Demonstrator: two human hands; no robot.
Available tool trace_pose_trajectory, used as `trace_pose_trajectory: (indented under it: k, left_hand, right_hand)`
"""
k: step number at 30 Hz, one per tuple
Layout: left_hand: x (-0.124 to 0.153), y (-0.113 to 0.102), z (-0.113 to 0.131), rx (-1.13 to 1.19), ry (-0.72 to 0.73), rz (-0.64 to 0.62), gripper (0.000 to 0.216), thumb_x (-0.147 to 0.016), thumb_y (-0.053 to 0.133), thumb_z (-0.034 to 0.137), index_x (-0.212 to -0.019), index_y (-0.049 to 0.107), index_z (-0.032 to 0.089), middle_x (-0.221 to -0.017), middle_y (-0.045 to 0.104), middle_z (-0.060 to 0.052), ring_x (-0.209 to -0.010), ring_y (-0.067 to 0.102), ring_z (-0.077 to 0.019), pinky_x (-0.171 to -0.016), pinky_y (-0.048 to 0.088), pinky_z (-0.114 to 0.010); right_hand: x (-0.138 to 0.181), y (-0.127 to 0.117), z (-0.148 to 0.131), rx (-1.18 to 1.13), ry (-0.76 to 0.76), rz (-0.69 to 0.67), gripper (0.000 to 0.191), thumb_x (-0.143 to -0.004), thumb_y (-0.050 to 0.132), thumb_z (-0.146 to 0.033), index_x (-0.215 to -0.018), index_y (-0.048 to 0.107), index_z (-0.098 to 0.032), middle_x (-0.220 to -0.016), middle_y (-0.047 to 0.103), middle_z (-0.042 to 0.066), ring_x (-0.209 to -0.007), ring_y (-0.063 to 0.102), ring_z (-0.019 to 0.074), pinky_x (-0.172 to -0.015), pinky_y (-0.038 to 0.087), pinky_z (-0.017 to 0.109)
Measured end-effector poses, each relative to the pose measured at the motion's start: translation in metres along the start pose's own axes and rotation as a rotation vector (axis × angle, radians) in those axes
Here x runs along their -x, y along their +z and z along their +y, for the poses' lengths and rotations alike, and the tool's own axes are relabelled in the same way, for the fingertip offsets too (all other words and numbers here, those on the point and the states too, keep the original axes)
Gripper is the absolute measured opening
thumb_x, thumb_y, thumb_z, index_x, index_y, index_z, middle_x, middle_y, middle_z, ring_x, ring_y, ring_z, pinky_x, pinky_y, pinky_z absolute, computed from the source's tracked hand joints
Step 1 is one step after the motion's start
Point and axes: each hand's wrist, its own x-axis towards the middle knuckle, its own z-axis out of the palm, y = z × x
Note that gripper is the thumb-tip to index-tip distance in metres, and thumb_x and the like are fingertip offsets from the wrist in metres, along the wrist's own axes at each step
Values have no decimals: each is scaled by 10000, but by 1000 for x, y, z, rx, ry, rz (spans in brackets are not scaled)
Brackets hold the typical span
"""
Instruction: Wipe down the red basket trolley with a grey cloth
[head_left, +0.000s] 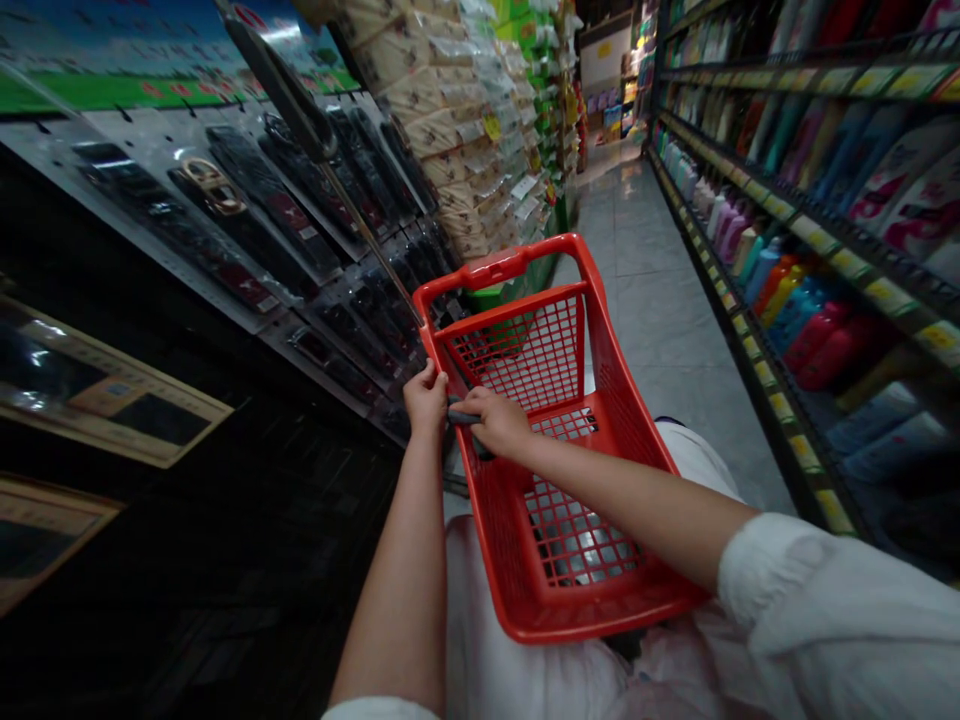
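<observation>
Left-hand fingers (426, 392) are pinching the rim (480, 490) of the red shopping basket (577, 620) before the legs (495, 655), right-hand fingers (489, 412) wrapping a grey grip (460, 415); the metal pole (370, 238), if swinging left, could be snagging packaged belts (247, 180)

Price-tagged shelves (834, 260), colorful bottles (781, 292), packaged dark belts (266, 195), stacked beige packages (442, 135), gray tiled floor (641, 240)

Loose white sleeve (855, 610) with gathered cuff (739, 565), lower right, white sleeve edge (382, 709), bottom edge, bare left hand (425, 402), bare right hand (496, 422), white clothing (536, 680), bottom centre
</observation>
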Motion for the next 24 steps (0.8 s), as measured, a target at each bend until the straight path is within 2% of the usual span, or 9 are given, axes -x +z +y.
trace_pose_trajectory:
  k: [3, 9, 12, 16, 18, 21, 24]
  left_hand:
    - [3, 0, 1, 17, 5, -5, 438, -807, 574, 54, -1240, 635, 73, -1300, 638, -108, -1233, 582, -233, -1089, 416, -374]
    - [9, -2, 1, 109, 23, -22, 400, -812, 598, 65, -1207, 658, 75, -1271, 660, -115, -1254, 565, -230, -1107, 390, -379]
    - [9, -1, -1, 165, 0, -27, 410, -796, 619, 69, -1204, 660, 78, -1281, 649, -124, -1245, 574, -238, -1102, 393, -392]
    - [7, 0, -4, 203, -27, -33, 457, -779, 651, 89, -1236, 638, 78, -1320, 608, -141, -1227, 587, -252, -1088, 407, -410]
    - [7, 0, -4, 195, -32, -37, 478, -778, 660, 102, -1254, 624, 80, -1323, 606, -137, -1218, 594, -249, -1079, 419, -404]
    - [7, -1, -4, 187, -37, -26, 484, -786, 651, 100, -1268, 611, 83, -1331, 603, -134, -1219, 594, -238, -1075, 423, -384]
    - [8, 0, -4, 184, -37, -23, 467, -808, 612, 80, -1275, 602, 74, -1357, 577, -137, -1239, 578, -228, -1087, 409, -375]
  right_hand:
    - [12, -3, 1, 41, -88, -61, 419, -882, 507, -176, -1241, 652, -337, -1171, 606, -20, -1023, 584, 166, -825, 431, 250]
    - [72, -13, -3, 76, -260, -247, 462, -851, 524, -160, -1247, 648, -364, -1163, 617, -22, -999, 604, 170, -800, 438, 259]
    - [61, -18, -5, 117, -246, -260, 421, -870, 511, -183, -1220, 664, -360, -1138, 632, -23, -986, 612, 169, -787, 442, 261]
    - [20, -18, -7, 168, -112, -155, 410, -897, 475, -199, -1236, 653, -346, -1137, 628, -10, -1023, 605, 181, -808, 447, 270]
    - [11, -16, -7, 165, -89, -130, 402, -902, 468, -210, -1232, 656, -344, -1147, 624, -9, -1025, 607, 184, -802, 449, 272]
    - [29, -13, -8, 146, -160, -171, 402, -888, 485, -209, -1227, 663, -332, -1163, 624, -6, -1009, 611, 183, -799, 447, 277]
    - [73, -15, -12, 128, -272, -263, 441, -841, 517, -168, -1230, 661, -318, -1148, 633, 0, -993, 610, 181, -793, 441, 278]
